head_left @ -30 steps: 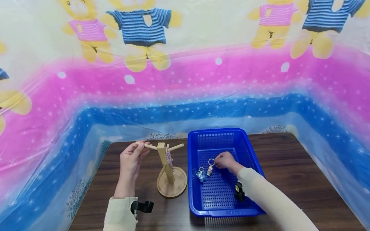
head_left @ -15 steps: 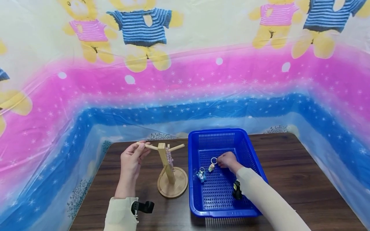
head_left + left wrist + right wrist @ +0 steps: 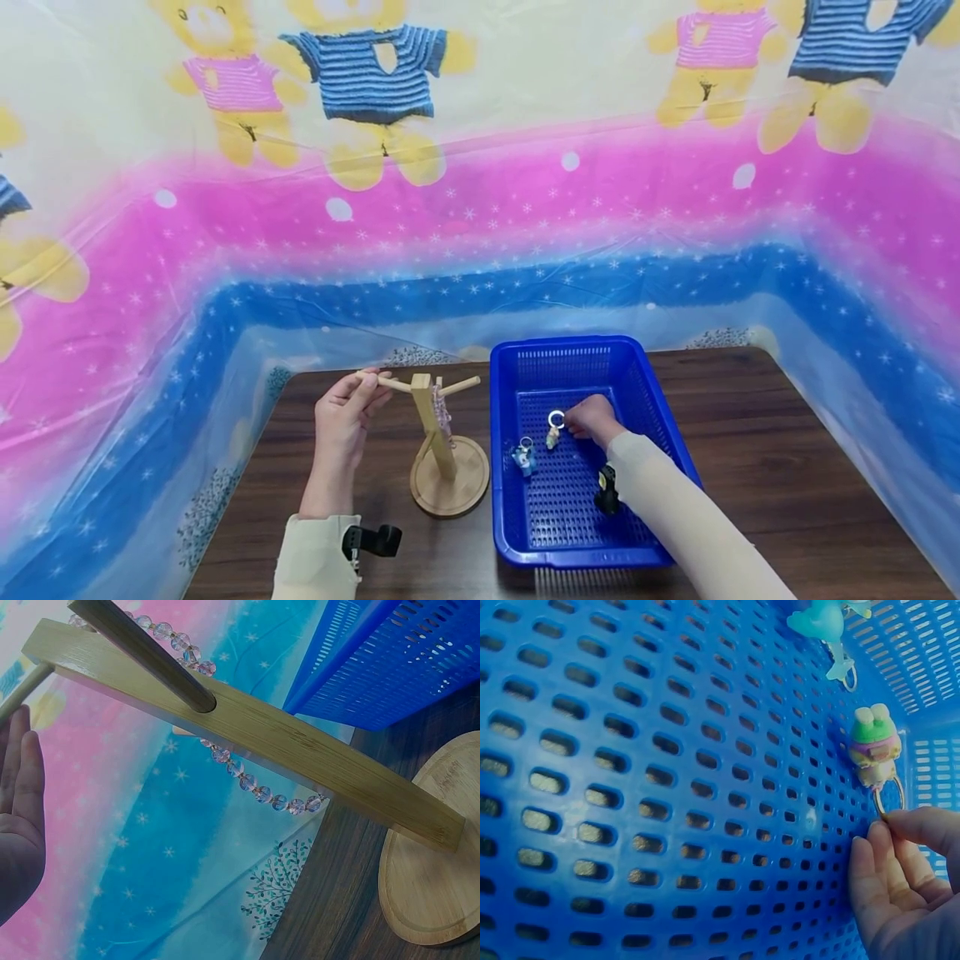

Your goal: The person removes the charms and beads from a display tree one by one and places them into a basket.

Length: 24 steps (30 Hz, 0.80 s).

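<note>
In the head view my left hand [image 3: 347, 417] pinches the end of a left peg on a wooden rack [image 3: 435, 425] with a round base. A beaded bracelet [image 3: 247, 782] of clear pinkish beads hangs on the rack, partly behind its post in the left wrist view. Inside the blue basket [image 3: 517, 551], my right hand [image 3: 592, 417] pinches the metal ring of a keychain [image 3: 875, 746] between thumb and fingers. Its small figure has a green top and pale ears. A second keychain [image 3: 525, 458], with a blue figure, lies on the basket floor to the left.
The rack and basket stand side by side on a dark wooden table [image 3: 757, 450]. Behind the table hangs a patterned sheet [image 3: 480, 217] printed with bears. Each wrist wears a small black camera, such as the left wrist camera [image 3: 378, 540].
My right hand has shifted slightly right, and the keychain it pinches has moved and turned with it. My left hand keeps its hold on the peg.
</note>
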Available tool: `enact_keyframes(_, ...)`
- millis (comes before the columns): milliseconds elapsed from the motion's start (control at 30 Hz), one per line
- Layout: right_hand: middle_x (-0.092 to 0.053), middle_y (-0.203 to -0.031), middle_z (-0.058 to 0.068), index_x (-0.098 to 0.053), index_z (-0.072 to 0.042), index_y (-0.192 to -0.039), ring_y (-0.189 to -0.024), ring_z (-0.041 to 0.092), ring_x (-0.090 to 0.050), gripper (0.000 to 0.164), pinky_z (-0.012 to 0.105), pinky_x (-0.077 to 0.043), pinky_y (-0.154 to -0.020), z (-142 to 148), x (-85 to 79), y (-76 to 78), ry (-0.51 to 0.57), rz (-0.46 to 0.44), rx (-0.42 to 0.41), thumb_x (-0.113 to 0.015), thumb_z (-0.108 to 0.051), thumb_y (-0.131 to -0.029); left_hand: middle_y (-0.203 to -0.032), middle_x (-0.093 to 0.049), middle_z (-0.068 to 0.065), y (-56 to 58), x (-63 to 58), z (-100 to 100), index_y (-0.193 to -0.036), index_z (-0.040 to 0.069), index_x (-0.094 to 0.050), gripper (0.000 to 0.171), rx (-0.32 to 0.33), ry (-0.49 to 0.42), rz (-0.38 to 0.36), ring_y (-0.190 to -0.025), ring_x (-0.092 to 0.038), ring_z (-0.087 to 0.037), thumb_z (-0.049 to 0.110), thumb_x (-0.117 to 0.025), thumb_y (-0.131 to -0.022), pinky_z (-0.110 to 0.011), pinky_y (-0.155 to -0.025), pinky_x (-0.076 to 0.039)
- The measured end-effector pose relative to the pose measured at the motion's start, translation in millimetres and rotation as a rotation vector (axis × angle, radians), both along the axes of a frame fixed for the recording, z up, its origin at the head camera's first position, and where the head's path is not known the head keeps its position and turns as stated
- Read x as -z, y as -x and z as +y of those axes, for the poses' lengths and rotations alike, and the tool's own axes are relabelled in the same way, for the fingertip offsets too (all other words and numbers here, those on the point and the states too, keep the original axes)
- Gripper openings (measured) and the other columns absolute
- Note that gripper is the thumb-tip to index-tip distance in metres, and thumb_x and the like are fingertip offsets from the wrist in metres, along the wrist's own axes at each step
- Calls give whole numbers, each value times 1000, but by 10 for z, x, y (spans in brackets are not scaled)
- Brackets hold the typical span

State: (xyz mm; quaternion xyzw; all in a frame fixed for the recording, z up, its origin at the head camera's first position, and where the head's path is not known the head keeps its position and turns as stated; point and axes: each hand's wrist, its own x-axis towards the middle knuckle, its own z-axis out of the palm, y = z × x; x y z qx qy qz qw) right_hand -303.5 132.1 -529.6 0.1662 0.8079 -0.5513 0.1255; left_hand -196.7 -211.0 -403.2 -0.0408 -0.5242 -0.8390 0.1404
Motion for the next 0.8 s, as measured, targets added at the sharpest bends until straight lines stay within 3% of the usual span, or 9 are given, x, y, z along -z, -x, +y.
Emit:
enact_keyframes(200,-63,-60,3,-65,3,-78,-57,14,-62,5,29,-65,-57,-9,-45,-10,-21,-29,6,-68,7,-78,-89,-81,5,4,13,5,-93,15,-77,22,4,-4,4,-84,-78,-5,3,-61,-101,-19,-81,-65)
enact_keyframes(533,-70,-69,11,-71,8,-85,-63,19,-68,8,34,-67,-64,17,-65,4,-20,-52,-24,-66,3,-85,-89,-81,3,17,11,7,-93,14,-77,21,1,-13,0,-84,-78,-6,3,-62,-101,-19,-80,-65)
enact_keyframes(800,-68,-72,5,-71,8,-96,-68,15,-66,14,35,-66,-69,42,-177,-52,-23,-28,-96,-68,-1,-86,-88,-81,3,12,6,4,-93,14,-77,21,-4,-18,-9,-84,-78,-5,2,-62,-101,-19,-79,-65)
